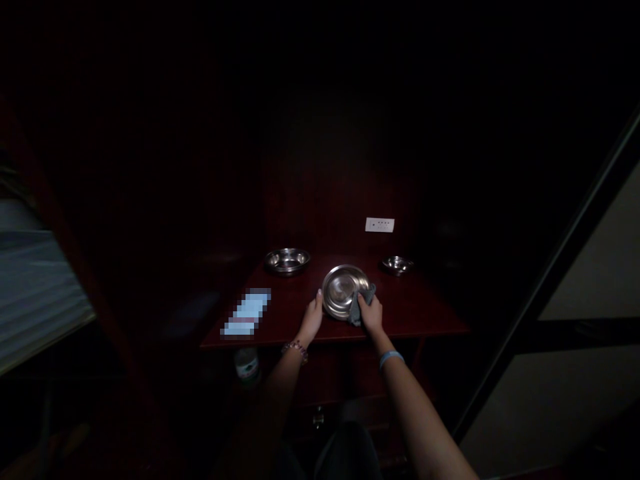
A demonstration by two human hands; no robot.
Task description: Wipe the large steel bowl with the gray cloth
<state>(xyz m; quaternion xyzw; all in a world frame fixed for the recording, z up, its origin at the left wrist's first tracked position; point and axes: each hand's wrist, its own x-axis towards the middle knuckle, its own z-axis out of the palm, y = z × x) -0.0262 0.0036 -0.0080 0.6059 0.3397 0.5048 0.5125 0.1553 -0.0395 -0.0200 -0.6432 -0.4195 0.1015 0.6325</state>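
Note:
A round stainless steel plate is held tilted above the front of a dark red shelf, its inner face toward me. My left hand grips the plate's left rim, thumb up along the edge. At the plate's lower right, my right hand is closed on a grey cloth, which is pressed against the rim and inner face. The fingers behind the plate are hidden.
Behind to the left sits a larger steel dish; a small steel bowl stands at the back right. A blurred-out bright rectangle lies on the left. A white socket panel is on the back wall. Below the shelf is a jar.

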